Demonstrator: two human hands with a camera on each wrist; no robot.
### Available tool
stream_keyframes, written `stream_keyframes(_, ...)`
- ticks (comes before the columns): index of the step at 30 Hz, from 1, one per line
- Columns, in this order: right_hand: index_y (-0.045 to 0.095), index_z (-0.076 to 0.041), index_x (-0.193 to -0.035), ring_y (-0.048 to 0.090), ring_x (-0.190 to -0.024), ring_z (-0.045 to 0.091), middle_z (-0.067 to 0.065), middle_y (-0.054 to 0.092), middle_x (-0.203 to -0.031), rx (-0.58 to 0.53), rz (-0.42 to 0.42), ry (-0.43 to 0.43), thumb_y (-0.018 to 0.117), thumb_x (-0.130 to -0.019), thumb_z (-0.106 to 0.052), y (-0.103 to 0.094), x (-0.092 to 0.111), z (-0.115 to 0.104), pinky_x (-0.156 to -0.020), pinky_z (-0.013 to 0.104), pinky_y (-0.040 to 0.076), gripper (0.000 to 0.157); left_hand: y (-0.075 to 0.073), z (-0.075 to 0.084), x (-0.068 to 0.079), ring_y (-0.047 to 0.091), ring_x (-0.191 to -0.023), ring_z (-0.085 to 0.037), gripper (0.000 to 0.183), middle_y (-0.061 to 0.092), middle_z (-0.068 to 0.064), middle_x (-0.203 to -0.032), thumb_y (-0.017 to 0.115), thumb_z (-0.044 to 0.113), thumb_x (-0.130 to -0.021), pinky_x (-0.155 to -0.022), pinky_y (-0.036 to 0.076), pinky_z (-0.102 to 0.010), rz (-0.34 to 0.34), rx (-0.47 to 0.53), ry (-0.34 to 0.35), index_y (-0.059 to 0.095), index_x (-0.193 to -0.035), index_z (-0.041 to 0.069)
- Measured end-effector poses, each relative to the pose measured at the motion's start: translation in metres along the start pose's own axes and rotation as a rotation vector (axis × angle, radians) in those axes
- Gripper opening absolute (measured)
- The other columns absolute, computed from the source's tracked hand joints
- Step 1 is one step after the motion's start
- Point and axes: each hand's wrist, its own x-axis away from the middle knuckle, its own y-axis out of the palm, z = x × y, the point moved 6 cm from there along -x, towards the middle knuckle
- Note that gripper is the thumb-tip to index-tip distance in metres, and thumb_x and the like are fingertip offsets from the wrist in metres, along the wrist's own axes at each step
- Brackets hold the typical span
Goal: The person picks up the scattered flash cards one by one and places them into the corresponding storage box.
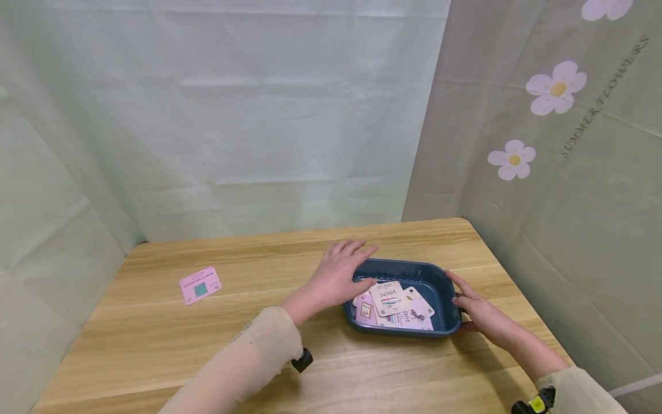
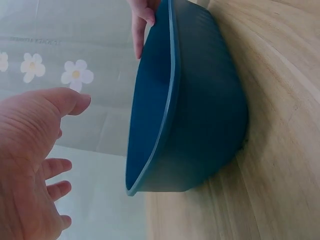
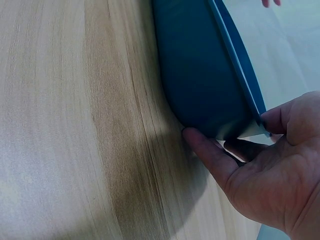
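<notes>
A dark blue plastic tub (image 1: 439, 299) sits on the table with several picture cards (image 1: 390, 299) inside, the top one reading "yacht". My left hand (image 1: 338, 276) hovers at the tub's left end, fingers spread and holding nothing. In the left wrist view, a gap shows between that hand (image 2: 35, 160) and the tub's wall (image 2: 205, 110). My right hand (image 1: 483, 313) holds the tub's right end. The right wrist view shows this hand (image 3: 275, 170) with one digit at the rim and another low against the outer wall.
A pink card (image 1: 200, 286) with a teal square lies by itself on the left of the wooden table (image 1: 248, 328). Pale cloth (image 1: 269, 126) hangs behind the table and along both sides, with printed flowers on the right.
</notes>
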Motion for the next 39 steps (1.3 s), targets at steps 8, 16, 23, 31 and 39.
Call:
stream_keyframes(8, 0.000, -0.032, -0.165, 0.006, -0.147, 0.059, 0.021, -0.017, -0.168, -0.007, -0.006, -0.006, 0.034, -0.110, -0.017, -0.001, -0.001, 0.001, -0.102, 0.066, 0.042, 0.066, -0.007, -0.012, 0.012, 0.027, -0.150, -0.034, 0.073, 0.033, -0.005, -0.164, 0.066, 0.050, -0.097, -0.121, 0.014, -0.058, 0.011, 0.029, -0.019, 0.035, -0.160, 0.031)
stream_keyframes(16, 0.001, -0.031, -0.165, 0.005, -0.148, 0.058, 0.020, -0.017, -0.168, -0.016, -0.010, -0.008, 0.034, -0.110, -0.016, 0.000, -0.001, -0.001, -0.104, 0.068, 0.039, 0.067, -0.013, -0.029, 0.022, 0.027, -0.150, -0.034, 0.075, 0.033, -0.005, -0.164, 0.069, 0.049, -0.094, -0.121, 0.014, -0.059, 0.013, 0.063, -0.074, 0.037, -0.159, 0.030)
stream_keyframes(23, -0.001, -0.030, -0.165, 0.004, -0.147, 0.059, 0.023, -0.018, -0.167, -0.015, -0.017, -0.006, 0.035, -0.110, -0.015, 0.000, -0.001, -0.001, -0.102, 0.069, 0.039, 0.068, -0.019, -0.040, 0.030, 0.028, -0.150, -0.033, 0.074, 0.035, -0.005, -0.163, 0.070, 0.047, -0.094, -0.121, 0.014, -0.058, 0.012, 0.064, -0.089, 0.039, -0.159, 0.027)
stream_keyframes(31, -0.002, -0.031, -0.165, 0.004, -0.147, 0.060, 0.023, -0.018, -0.167, -0.018, -0.013, 0.002, 0.034, -0.109, -0.014, 0.001, -0.002, 0.000, -0.103, 0.071, 0.037, 0.068, -0.025, -0.055, 0.041, 0.033, -0.146, -0.039, 0.071, 0.040, -0.010, -0.160, 0.072, 0.041, -0.094, -0.120, 0.017, -0.060, 0.052, 0.060, -0.095, 0.044, -0.156, 0.021)
stream_keyframes(39, 0.001, -0.033, -0.165, 0.006, -0.148, 0.058, 0.020, -0.017, -0.168, -0.009, 0.001, 0.011, 0.034, -0.110, -0.016, -0.001, -0.002, 0.001, -0.104, 0.068, 0.039, 0.067, -0.029, -0.068, 0.053, 0.035, -0.144, -0.042, 0.066, 0.042, -0.013, -0.157, 0.071, 0.045, -0.094, -0.119, 0.020, -0.061, 0.075, 0.045, -0.103, 0.051, -0.152, 0.020)
